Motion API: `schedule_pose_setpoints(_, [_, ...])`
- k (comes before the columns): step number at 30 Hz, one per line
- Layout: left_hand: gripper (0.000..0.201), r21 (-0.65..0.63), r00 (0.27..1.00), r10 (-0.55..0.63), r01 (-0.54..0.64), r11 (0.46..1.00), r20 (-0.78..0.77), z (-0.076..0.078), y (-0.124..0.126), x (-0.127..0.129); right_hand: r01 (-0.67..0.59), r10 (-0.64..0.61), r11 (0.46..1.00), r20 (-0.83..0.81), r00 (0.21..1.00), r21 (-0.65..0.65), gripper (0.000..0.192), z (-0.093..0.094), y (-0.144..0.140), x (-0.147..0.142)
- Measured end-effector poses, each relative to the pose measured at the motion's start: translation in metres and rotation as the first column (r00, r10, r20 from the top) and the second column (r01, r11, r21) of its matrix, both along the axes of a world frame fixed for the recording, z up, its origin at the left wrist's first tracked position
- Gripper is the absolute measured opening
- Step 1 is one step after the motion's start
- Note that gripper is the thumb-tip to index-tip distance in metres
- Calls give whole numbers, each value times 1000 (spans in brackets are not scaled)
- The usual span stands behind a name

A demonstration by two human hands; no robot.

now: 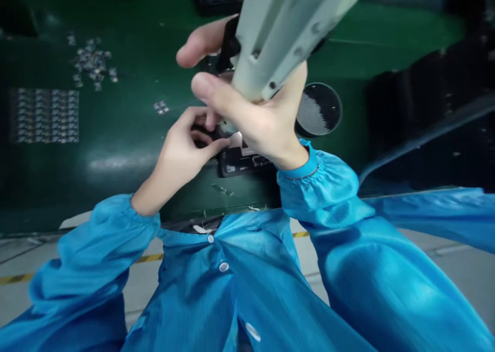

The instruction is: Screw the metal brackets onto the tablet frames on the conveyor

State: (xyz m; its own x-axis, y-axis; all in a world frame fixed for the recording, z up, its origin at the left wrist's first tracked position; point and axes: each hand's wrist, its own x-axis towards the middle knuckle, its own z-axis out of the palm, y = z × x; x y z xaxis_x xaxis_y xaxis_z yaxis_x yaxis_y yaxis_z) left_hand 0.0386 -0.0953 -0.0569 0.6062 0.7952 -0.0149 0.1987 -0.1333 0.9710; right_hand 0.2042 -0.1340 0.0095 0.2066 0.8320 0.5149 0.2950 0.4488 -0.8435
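A white hand-held power tool [286,27] with a dark trigger and screw holes in its casing is in my right hand [255,115]. My right hand is closed around its lower part, with the thumb and one finger reaching left; the other fingers are hidden behind it. Below the tool lies a flat black device [247,162] with a pale tab [234,139] on it. My left hand [181,146] grips the device's left end, fingers curled and thumb against the tab. The tool's tip is mostly covered by my hands, so contact with the device cannot be made out.
On the green table [131,135] are a loose pile of small parts [93,63], a sheet of small parts in rows [46,116] and a small cluster [161,107]. A round dish [319,110] stands right of my hands. Dark objects [433,115] fill the right side.
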Motion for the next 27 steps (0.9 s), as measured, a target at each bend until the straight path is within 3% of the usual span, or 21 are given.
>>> schedule_pose_setpoints(3, [52,-5,999,29,-29,1000,-17,0,5,-5,43,1,955,-147,989,295,14,-9,-13,47])
schedule_pose_setpoints(5, [54,-17,999,16,-16,1000,-41,2,8,-5,163,-87,901,-199,976,401,34,-21,-23,88])
schedule_pose_setpoints(9, [54,-63,997,12,-17,998,-81,10,10,-4,367,-306,866,-222,926,339,61,-45,-36,143])
schedule_pose_setpoints(12, [52,-73,994,27,-35,997,-102,16,10,-4,444,-392,841,-219,894,310,72,-53,-38,147])
schedule_pose_setpoints(18, [50,-57,989,35,-44,997,-143,20,9,-5,415,-400,882,-112,910,224,59,-55,-38,144])
schedule_pose_setpoints(22, [51,-47,988,45,-52,998,-147,21,9,-5,409,-383,872,-147,912,270,61,-56,-38,147])
schedule_pose_setpoints(27, [50,-69,984,41,-54,996,-174,27,6,-3,382,-316,870,-241,918,313,43,-56,-35,145])
